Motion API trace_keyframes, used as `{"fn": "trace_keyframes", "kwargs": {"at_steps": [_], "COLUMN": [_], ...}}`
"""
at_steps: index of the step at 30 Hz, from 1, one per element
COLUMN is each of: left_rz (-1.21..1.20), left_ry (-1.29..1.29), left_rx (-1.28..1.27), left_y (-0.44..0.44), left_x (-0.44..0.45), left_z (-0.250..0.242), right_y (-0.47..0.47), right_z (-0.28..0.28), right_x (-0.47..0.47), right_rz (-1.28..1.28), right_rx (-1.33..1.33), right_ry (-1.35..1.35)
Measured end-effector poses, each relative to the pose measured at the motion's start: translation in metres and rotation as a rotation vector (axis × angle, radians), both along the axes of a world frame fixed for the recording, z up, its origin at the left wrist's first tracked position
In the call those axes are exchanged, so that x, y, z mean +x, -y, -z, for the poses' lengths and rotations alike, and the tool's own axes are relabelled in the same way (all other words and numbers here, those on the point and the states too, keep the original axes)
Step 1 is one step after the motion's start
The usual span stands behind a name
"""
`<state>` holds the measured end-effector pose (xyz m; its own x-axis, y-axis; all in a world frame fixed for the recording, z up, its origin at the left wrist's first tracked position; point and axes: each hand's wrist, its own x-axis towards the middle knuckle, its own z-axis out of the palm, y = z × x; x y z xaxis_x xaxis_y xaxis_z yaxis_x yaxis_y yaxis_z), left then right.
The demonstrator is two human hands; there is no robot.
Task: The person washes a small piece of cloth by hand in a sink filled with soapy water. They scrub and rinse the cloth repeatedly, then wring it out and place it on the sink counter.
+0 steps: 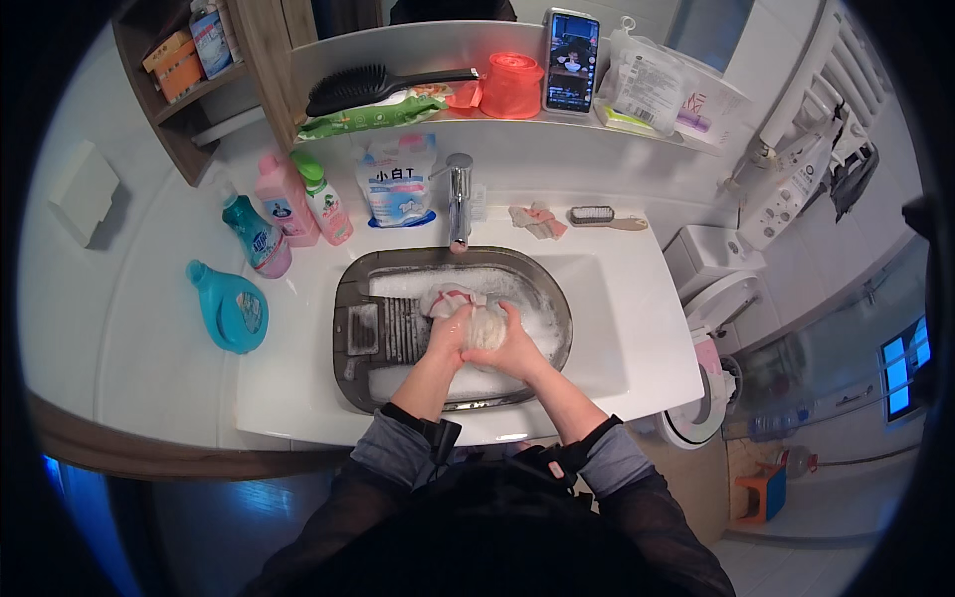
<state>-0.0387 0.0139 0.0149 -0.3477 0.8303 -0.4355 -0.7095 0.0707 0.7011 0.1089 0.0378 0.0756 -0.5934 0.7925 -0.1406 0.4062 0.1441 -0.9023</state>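
Observation:
Over a grey plastic washbasin set in the sink, both hands grip a wet, pale cloth with a red-pink stripe at one end. My left hand has its fingers on the cloth's left side, beside the basin's ribbed washboard. Around the right side of the bundle curls my right hand. White suds float on the water on either side of the washboard. The cloth is bunched up, so its full shape is hidden.
A chrome faucet rises behind the basin. Several detergent bottles, including a teal one, stand at left near a detergent pouch. A scrub brush and crumpled cloth lie back right. A phone leans on the shelf.

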Motion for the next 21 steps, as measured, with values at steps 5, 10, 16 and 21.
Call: {"fn": "trace_keyframes", "kwargs": {"at_steps": [5,10,16,21], "left_rz": [0.244,0.365,0.23,0.155], "left_ry": [-0.823,-1.411,-0.538,0.112], "left_rx": [-0.061,-0.387,-0.212,0.334], "left_y": [-0.006,-0.013,0.007,0.014], "left_x": [-0.013,-0.022,-0.039,-0.026], "left_z": [-0.006,-0.023,-0.048,-0.048], "right_y": [0.019,0.012,-0.019,-0.019], "right_z": [0.012,0.015,0.0,-0.016], "right_x": [-0.014,-0.019,0.002,0.012], "right_rz": [-0.033,0.015,0.033,-0.233], "right_rx": [0.144,-0.118,-1.251,-1.366], "right_ry": [0.172,-0.038,-0.556,-0.732]}}
